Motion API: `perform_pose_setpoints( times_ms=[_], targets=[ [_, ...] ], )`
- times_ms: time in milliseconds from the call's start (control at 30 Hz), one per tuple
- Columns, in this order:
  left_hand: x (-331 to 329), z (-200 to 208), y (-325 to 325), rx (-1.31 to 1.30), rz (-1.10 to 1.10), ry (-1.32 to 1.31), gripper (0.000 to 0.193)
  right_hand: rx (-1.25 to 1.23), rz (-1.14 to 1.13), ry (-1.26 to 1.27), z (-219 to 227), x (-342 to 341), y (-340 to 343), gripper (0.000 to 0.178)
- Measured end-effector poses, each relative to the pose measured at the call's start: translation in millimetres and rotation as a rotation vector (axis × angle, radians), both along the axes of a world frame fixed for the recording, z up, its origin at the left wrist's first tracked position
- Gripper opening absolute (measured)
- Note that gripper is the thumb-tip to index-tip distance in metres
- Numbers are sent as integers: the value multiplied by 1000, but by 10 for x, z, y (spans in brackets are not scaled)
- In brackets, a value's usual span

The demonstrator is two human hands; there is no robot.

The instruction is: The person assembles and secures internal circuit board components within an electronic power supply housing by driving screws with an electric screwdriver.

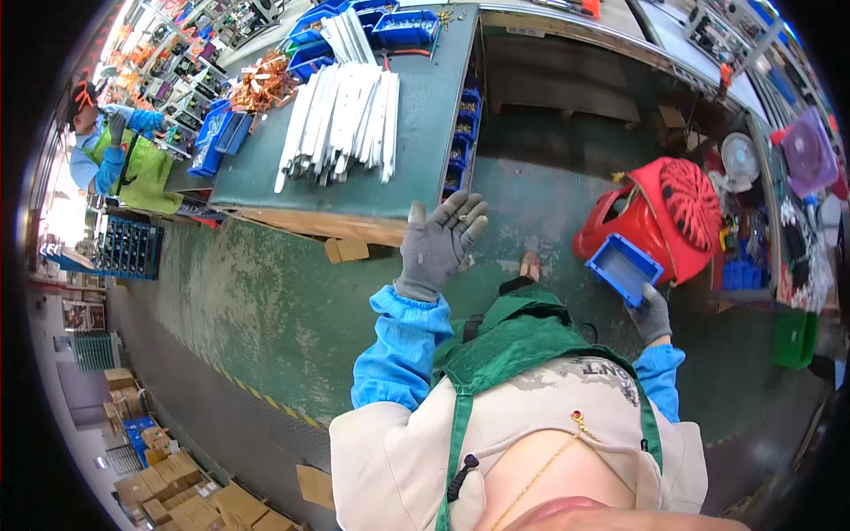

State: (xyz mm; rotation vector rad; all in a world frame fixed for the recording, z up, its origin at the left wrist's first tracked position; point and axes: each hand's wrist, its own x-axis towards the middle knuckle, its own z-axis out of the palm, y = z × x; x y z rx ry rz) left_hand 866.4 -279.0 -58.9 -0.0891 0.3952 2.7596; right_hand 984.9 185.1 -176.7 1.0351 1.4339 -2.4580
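Observation:
My left hand [440, 246], in a grey glove, is raised palm up near the bench corner. Its fingers are stretched out, and a tiny brass-coloured spot shows on them, too small to name. My right hand [652, 317], gloved as well, grips a small blue plastic bin [625, 267] by its near edge. The bin is tilted, and its inside looks bare. Just beyond the bin stands a red plastic stool [651, 217] with a slotted round seat.
On the green-topped bench [248, 181] lie white metal strips [341, 124], copper-coloured parts [266, 81] and blue bins [405, 28]. A co-worker in a green vest [146, 177] is at the far left. Cardboard boxes [168, 482] sit at lower left; a green crate [795, 339] is at right.

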Motion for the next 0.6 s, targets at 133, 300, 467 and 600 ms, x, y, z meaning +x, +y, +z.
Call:
perform_pose_setpoints(
  times_ms=[133,300,467,600],
  targets=[
    [-805,109,338,-331,111,-19,40,175,212,48,305,-1592,100,49],
    [-1454,179,432,-489,278,-223,33,194,509,186,639,-3151,-47,58],
    [-2153,24,306,-884,402,-283,32,183,602,282,662,-4247,-487,64],
    [-2893,-183,108,-1238,563,-312,26,92,623,204,738,-5118,-664,61]
  ],
)
